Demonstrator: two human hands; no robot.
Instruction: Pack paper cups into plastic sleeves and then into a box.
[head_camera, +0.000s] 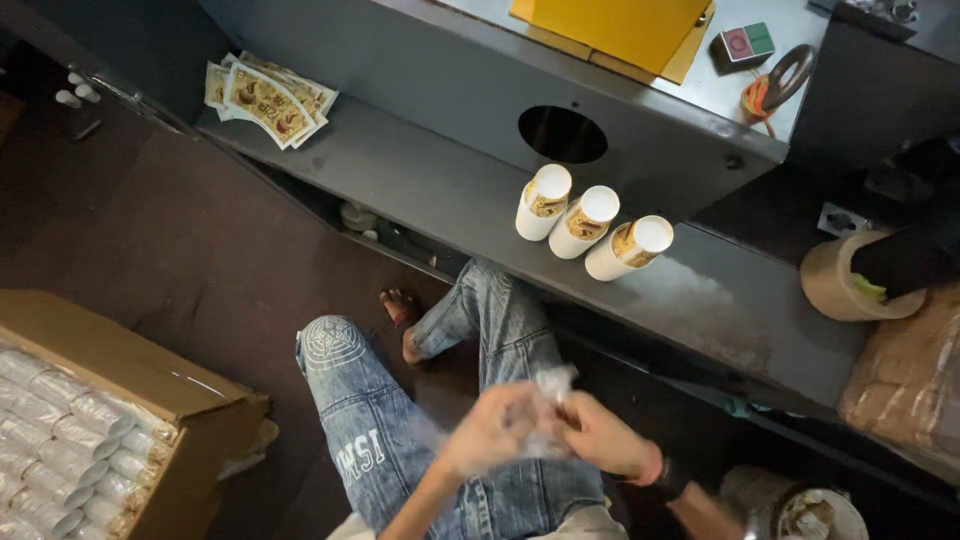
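Note:
Over my lap, my left hand (492, 428) and my right hand (600, 438) both grip a thin clear plastic wrapper (550, 388), bunched between the fingers and blurred. Three white paper cups (585, 222) with brown-and-yellow printed labels stand in a row on the grey metal shelf (440, 180) ahead of me, well beyond my hands. I sit with my knees in blue jeans (370, 400) below the shelf.
A cardboard box (150, 385) at the lower left holds several stacks of wrapped white cups. Printed label sheets (268, 98) lie on the shelf's left end. A tape roll (850, 280) sits at right, a bin (800, 505) at bottom right, a round hole (562, 133) in the machine panel.

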